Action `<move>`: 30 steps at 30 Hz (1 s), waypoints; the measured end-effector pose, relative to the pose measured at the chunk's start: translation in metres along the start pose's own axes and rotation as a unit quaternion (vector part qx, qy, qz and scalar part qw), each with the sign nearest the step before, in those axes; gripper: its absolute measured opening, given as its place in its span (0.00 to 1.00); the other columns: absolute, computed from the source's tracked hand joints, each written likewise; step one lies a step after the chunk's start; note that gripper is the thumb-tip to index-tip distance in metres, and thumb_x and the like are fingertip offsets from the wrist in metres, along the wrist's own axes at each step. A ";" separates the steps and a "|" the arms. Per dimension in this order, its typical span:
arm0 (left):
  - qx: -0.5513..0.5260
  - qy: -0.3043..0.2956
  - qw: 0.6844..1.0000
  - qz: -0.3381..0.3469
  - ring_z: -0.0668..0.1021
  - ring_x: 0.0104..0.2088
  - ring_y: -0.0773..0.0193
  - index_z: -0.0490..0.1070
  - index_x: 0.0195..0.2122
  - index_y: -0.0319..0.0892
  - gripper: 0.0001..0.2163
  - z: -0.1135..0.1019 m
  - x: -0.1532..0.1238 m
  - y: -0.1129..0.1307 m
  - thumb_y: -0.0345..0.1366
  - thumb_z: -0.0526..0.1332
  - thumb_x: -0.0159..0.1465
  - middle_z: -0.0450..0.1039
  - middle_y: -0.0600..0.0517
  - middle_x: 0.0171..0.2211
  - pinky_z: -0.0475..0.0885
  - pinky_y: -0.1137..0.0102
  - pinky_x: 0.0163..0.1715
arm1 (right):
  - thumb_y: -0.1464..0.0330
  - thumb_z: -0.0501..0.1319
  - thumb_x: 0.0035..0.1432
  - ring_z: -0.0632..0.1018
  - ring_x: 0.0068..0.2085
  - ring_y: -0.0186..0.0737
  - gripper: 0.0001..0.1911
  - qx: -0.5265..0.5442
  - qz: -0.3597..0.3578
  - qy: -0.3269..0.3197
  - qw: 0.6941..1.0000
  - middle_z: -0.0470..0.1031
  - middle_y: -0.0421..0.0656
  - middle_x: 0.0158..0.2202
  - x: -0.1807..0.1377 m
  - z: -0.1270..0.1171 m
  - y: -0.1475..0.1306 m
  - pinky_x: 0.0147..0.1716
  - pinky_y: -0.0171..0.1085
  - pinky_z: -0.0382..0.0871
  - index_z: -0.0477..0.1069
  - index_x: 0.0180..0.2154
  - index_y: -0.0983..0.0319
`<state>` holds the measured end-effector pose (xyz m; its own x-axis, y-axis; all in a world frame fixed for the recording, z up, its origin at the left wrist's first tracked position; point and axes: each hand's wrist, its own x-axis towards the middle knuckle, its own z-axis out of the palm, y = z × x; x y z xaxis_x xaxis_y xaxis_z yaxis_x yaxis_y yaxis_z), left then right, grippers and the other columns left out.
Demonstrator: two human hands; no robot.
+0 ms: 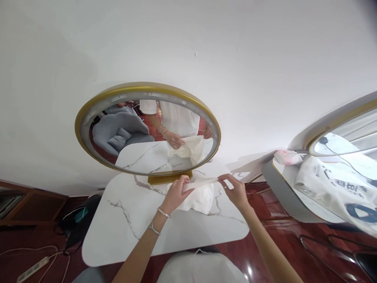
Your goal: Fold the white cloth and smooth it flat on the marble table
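Observation:
A soft, thin white cloth (198, 199) hangs between my two hands, its top edge pulled taut and its lower part bunched over the marbled white table (108, 236). My left hand (174, 194), with bracelets at the wrist, pinches the cloth's left end between thumb and fingers. At the other end, my right hand (236, 192) grips the upper corner with its fingertips. What kind of cloth article it is, I cannot make out. Just behind stands an oval gold-rimmed mirror (144, 87), which reflects both hands and the stretched cloth.
On the right, a second table (284, 196) carries a printed white cloth bag (332, 184), a pink-and-white packet (288, 157) and another gold-rimmed mirror (338, 122). A power strip (33, 270) with cables and a black bag (79, 220) lie on the red floor at left.

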<state>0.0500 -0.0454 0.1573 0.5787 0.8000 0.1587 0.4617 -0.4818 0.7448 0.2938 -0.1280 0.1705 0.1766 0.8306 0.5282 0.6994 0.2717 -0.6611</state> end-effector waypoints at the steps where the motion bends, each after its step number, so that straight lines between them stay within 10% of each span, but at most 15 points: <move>1: 0.018 -0.001 1.000 -0.006 0.75 0.39 0.61 0.64 0.43 0.46 0.13 -0.003 -0.003 -0.001 0.46 0.60 0.62 0.73 0.53 0.40 0.70 0.66 0.41 | 0.66 0.55 0.64 0.78 0.36 0.38 0.08 -0.015 -0.012 0.012 1.000 0.77 0.42 0.34 0.004 -0.009 -0.003 0.36 0.35 0.73 0.72 0.35 0.58; 24: 0.012 -0.079 0.994 0.073 0.77 0.43 0.62 0.72 0.49 0.50 0.12 -0.019 -0.007 0.025 0.42 0.54 0.67 0.74 0.52 0.45 0.72 0.69 0.44 | 0.60 0.62 0.59 0.78 0.34 0.37 0.09 -0.131 0.025 0.191 0.972 0.77 0.40 0.32 0.023 -0.111 -0.029 0.37 0.36 0.72 0.73 0.37 0.57; 30: 0.050 -0.134 0.987 0.074 0.77 0.36 0.63 0.74 0.30 0.45 0.11 -0.021 -0.005 0.020 0.42 0.56 0.66 0.75 0.54 0.37 0.71 0.69 0.40 | 0.58 0.61 0.59 0.78 0.35 0.38 0.11 -0.165 0.072 0.195 0.964 0.77 0.41 0.33 0.016 -0.118 -0.010 0.40 0.37 0.73 0.73 0.37 0.58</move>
<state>0.0420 -0.0517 0.1847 0.7957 0.6011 0.0742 0.4147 -0.6300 0.6566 0.3717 -0.1749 0.2487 0.4904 0.5853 0.6457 0.8186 -0.0552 -0.5717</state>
